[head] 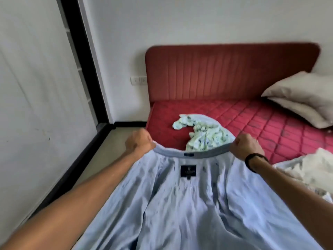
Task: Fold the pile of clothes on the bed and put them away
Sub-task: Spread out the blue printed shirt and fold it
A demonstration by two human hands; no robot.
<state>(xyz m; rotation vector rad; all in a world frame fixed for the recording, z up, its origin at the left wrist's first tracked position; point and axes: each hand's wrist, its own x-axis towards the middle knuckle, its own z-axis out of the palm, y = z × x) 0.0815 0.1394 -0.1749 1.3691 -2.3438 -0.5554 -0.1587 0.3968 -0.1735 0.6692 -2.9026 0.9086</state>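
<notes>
Dark label (188, 170) inside shirt (180, 204) collar, writing blurred, unreadable. Left hand (139, 140) and right hand (246, 147) each fisted on a collar end, shirt hanging below over bed (270, 127).

Soft, even daylight fills the room, bright enough that the white wall (198, 20) reads pale grey with no hard glare. Shadows are faint; the deepest lie in the folds of the light blue shirt (189, 204) and under the pillow (302, 96). The wide-angle lens bends straight lines near the edges (the black door frame (81, 60) leans and curves noticeably). Motion blur smears the whole picture slightly: the headboard (230, 73) has a doubled top edge, and the lettering on the shirt's dark label (188, 170) cannot be read. Compression softens fine texture.
</notes>
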